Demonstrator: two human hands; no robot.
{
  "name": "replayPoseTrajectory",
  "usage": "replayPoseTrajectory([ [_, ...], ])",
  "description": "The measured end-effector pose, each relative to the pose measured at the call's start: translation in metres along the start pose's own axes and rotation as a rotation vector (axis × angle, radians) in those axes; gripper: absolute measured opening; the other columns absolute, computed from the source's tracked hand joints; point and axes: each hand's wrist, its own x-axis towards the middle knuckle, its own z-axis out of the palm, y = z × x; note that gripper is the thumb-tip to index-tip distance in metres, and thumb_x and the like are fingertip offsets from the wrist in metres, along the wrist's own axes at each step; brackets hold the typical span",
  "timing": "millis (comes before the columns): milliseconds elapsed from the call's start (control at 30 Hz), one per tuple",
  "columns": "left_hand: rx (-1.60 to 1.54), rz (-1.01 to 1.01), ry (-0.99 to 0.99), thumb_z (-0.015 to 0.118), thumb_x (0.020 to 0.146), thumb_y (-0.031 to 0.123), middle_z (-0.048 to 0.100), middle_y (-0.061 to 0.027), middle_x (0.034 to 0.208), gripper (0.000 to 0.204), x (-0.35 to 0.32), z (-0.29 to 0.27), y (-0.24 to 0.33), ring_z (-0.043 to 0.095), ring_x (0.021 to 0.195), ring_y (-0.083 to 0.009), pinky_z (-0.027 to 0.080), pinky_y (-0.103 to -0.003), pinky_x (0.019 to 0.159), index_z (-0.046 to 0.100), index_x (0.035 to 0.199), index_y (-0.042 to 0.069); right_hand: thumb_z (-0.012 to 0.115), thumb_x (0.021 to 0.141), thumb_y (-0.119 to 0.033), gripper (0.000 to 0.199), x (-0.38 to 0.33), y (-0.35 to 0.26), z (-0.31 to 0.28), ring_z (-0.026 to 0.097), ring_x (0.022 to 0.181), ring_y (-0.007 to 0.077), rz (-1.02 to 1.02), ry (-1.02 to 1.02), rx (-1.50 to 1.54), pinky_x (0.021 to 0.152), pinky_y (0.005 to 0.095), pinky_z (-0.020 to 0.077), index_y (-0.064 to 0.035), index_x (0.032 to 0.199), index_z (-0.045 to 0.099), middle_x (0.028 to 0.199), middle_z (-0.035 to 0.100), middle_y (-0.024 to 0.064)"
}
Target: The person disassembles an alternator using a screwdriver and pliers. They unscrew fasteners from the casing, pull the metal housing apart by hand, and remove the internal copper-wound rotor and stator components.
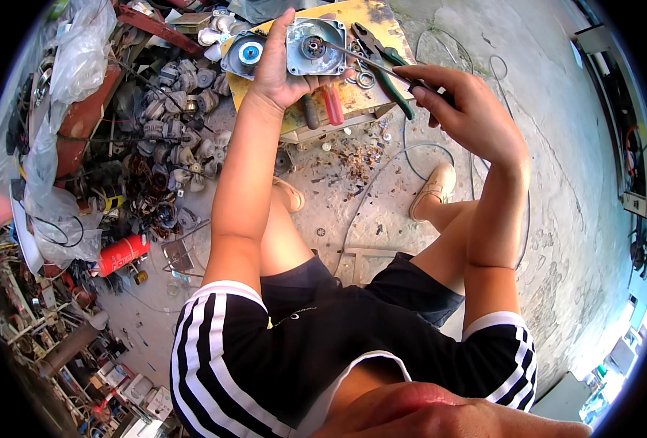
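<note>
My left hand (274, 82) holds up a square grey metal motor end cover (316, 66), its open side with a round bearing in the centre facing me. A screwdriver (371, 63) with a dark handle is gripped in my right hand (471, 109); its thin shaft reaches left to the bearing. Beside my left hand lies a second metal housing (230, 60) with a blue and white disc in it. Green-handled pliers (395, 93) rest beyond the screwdriver shaft. Several metal rings (365, 79) sit near the cover. A red handle (332, 106) and a dark handle (309, 112) stick out below it.
A worn yellow-topped work stand (389, 25) bears these things. Left of it are piled small motor parts (170, 131), plastic sheeting (82, 66) and a red cylinder (121, 255). Debris (352, 160) and a grey cable (403, 152) lie on the concrete floor (557, 241).
</note>
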Motion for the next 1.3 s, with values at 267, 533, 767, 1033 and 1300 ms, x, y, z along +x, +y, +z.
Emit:
replayPoseTrajectory([
  [267, -0.052, 0.071, -0.047, 0.046, 0.096, 0.06, 0.06, -0.024, 0.126, 0.07, 0.0, -0.001, 0.001, 0.059, 0.116, -0.0474, 0.052, -0.061, 0.096, 0.047, 0.14, 0.006, 0.06, 0.096, -0.016, 0.03, 0.002, -0.003, 0.001, 0.065, 0.064, 0.024, 0.043, -0.034, 0.043, 0.066, 0.0366, 0.0506, -0.007, 0.122, 0.068, 0.073, 0.067, 0.0152],
  [533, -0.042, 0.134, -0.001, 0.04, 0.102, 0.051, 0.07, -0.01, 0.105, 0.051, -0.008, 0.022, 0.004, 0.071, 0.087, -0.0252, 0.062, -0.04, 0.071, 0.059, 0.127, 0.01, 0.052, 0.102, -0.014, 0.032, 0.004, -0.003, 0.006, 0.058, 0.065, 0.0093, 0.053, -0.087, 0.041, 0.062, 0.0267, 0.0513, -0.0107, 0.131, 0.064, 0.075, 0.06, 0.003],
  [767, -0.033, 0.215, 0.044, 0.038, 0.102, 0.052, 0.071, -0.0123, 0.106, 0.055, -0.005, 0.016, 0.002, 0.072, 0.088, -0.0266, 0.062, -0.042, 0.071, 0.058, 0.128, 0.007, 0.048, 0.105, -0.017, 0.033, 0.008, 0.003, 0.011, 0.055, 0.067, 0.0059, 0.073, -0.169, 0.211, 0.062, 0.0233, 0.0505, -0.0079, 0.134, 0.06, 0.077, 0.059, -0.0007],
  [1033, -0.079, 0.254, 0.083, 0.04, 0.1, 0.057, 0.071, -0.0123, 0.105, 0.061, -0.01, 0.023, 0.004, 0.071, 0.091, -0.029, 0.062, -0.045, 0.075, 0.06, 0.125, 0.006, 0.047, 0.106, -0.019, 0.034, 0.016, 0.015, 0.015, 0.052, 0.063, 0.0061, 0.054, -0.209, 0.485, 0.059, 0.0233, 0.0467, -0.0074, 0.136, 0.059, 0.073, 0.057, -0.001],
  [1300, -0.208, 0.2, -0.052, 0.044, 0.096, 0.061, 0.061, -0.0216, 0.123, 0.069, -0.003, -0.004, 0.007, 0.059, 0.113, -0.0441, 0.051, -0.06, 0.094, 0.051, 0.134, 0.003, 0.048, 0.105, -0.019, 0.034, 0.019, 0.014, 0.025, 0.05, 0.063, 0.0065, 0.033, -0.179, 0.498, 0.059, 0.0242, 0.0457, -0.0083, 0.135, 0.059, 0.069, 0.053, -0.0016],
])
